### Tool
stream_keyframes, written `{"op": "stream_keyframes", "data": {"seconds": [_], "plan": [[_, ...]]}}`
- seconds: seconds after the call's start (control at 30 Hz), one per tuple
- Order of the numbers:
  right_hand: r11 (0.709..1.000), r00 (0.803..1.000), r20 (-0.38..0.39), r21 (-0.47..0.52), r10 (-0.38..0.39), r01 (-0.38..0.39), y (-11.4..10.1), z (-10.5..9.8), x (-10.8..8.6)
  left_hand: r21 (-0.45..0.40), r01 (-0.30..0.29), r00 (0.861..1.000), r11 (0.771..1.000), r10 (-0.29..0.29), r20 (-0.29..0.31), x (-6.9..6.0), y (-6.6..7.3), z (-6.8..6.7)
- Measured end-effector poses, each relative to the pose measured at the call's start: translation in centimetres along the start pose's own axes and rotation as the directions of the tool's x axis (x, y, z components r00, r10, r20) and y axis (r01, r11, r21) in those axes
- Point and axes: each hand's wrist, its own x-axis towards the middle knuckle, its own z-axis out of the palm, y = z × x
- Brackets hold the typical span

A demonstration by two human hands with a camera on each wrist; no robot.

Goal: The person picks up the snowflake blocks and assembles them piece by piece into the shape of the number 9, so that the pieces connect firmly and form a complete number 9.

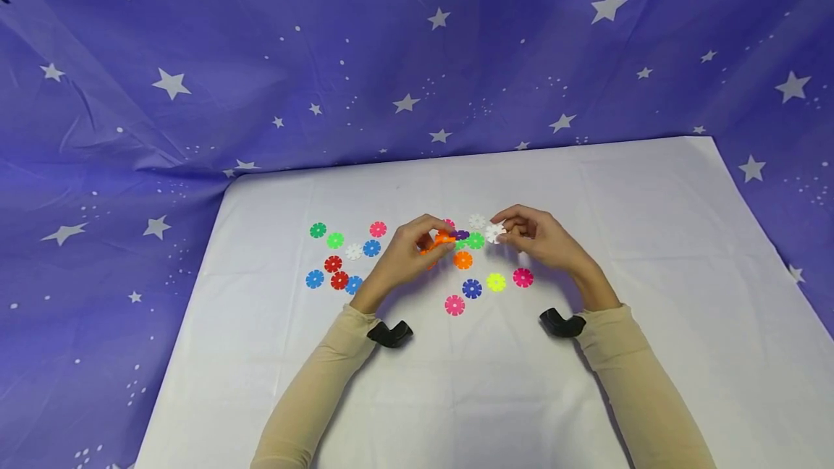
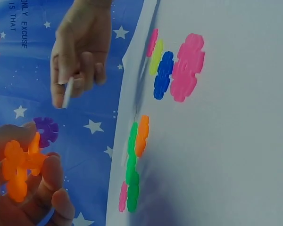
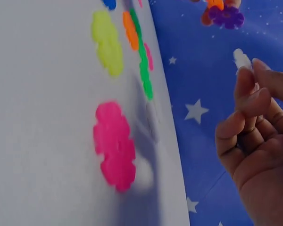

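Note:
My left hand (image 1: 417,248) pinches a small joined group of notched discs above the table: orange pieces (image 2: 16,172) with a purple disc (image 2: 47,132) at the far side. Facing it, my right hand (image 1: 544,237) holds a single white notched disc (image 1: 495,232) between thumb and fingertip; the right wrist view shows this disc (image 3: 242,59) nearly edge-on. The white disc and the purple one (image 3: 227,17) are apart. Part of the orange group is hidden by the left fingers.
On the white cloth (image 1: 456,396) lie loose discs: green, blue, red and white ones at the left, and a pink disc (image 1: 455,305), dark blue disc (image 1: 472,289), yellow disc (image 1: 496,281) and others below the hands. A purple star-patterned cloth (image 1: 365,56) hangs behind.

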Motion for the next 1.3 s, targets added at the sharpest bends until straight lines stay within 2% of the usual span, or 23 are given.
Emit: {"op": "stream_keyframes", "data": {"seconds": [0.3, 0.57, 0.9, 1.07, 1.3], "plan": [[0.996, 0.998, 0.049, 0.082, -0.049, 0.045, -0.7, 0.9, 0.1, -0.023, -0.024, 1.0, 0.999, 0.024, -0.002, -0.1, 0.1, 0.3], [0.996, 0.998, 0.052, 0.082, -0.028, 0.024, -0.9, 1.3, 0.1, -0.017, -0.063, 0.997, 0.998, 0.063, 0.036, 0.0, 0.2, 0.2], [0.996, 0.999, 0.051, 0.089, -0.011, 0.006, -1.2, 1.4, 0.2, -0.012, -0.067, 0.997, 0.998, 0.068, 0.048, 0.0, 0.3, 0.1], [0.995, 0.998, 0.06, 0.095, -0.016, 0.01, -1.1, 1.7, 0.2, -0.016, -0.076, 0.997, 0.997, 0.076, 0.029, 0.0, 0.2, 0.3], [0.994, 0.998, 0.054, 0.106, -0.019, 0.013, -1.6, 2.1, 0.3, 0.005, -0.099, 0.994, 0.995, 0.099, -0.037, 0.1, 0.3, 0.5]]}}
